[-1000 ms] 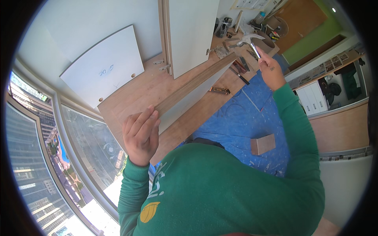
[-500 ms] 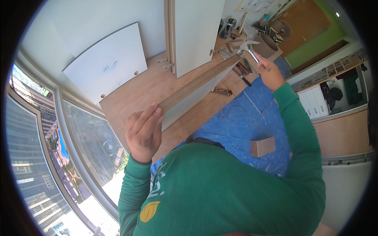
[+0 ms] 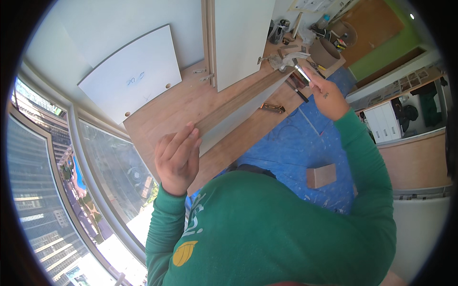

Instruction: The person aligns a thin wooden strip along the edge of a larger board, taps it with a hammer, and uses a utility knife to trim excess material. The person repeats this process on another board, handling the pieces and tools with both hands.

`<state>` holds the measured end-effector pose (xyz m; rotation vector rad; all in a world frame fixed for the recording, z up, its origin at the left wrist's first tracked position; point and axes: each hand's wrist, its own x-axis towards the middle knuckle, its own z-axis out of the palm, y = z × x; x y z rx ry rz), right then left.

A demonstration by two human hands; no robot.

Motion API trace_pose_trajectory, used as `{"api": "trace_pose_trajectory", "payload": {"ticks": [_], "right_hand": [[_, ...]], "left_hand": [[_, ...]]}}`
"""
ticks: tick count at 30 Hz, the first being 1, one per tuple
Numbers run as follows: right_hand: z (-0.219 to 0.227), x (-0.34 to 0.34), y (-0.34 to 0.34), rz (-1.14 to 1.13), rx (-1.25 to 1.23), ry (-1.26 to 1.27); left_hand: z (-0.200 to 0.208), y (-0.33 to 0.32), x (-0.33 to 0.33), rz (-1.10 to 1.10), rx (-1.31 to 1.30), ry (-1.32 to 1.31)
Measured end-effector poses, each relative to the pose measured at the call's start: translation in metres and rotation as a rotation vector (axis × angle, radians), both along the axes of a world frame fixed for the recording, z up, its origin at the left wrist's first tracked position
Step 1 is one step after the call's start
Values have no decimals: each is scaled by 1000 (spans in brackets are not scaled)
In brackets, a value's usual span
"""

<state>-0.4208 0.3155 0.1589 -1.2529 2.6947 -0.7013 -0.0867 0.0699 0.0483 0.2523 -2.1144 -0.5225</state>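
A long board [image 3: 238, 104] with a wood-toned top edge and a pale side face stands on edge across the wooden worktop. My left hand [image 3: 176, 159] is closed at its near end, fingertips over the top edge and thumb side toward the pale face. In my right hand [image 3: 328, 97] is a claw hammer [image 3: 300, 71] with a shiny metal shank. Its blurred head is at the board's far end; whether it touches the wood I cannot tell. A utility knife [image 3: 272, 108] with orange and black on it and a black-handled tool [image 3: 301, 96] lie beside the board.
A white panel [image 3: 133, 76] with blue handwriting leans at the back left. Next to it stands an upright white door panel [image 3: 241, 45] with hinges near its base. Tools and a round tub [image 3: 325, 52] crowd the far end. A box-like block [image 3: 321, 176] rests on blue sheeting [image 3: 281, 152].
The hammer head has come down and left onto or close to the board's far end. My left hand keeps its place at the near end. The whole view has shifted slightly.
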Motion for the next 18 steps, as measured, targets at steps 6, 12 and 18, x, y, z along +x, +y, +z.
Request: {"api": "trace_pose_trajectory", "payload": {"ticks": [6,12,18], "right_hand": [[4,15,-3,33,23,-51],[5,23,-9,76,-57,-25],[-2,29,-11,177,-106,9]], "left_hand": [[-4,-3,-3,6,-34,34],[-5,-3,0,1,-45,19],[-6,-3,0,-4,-43,22]]}}
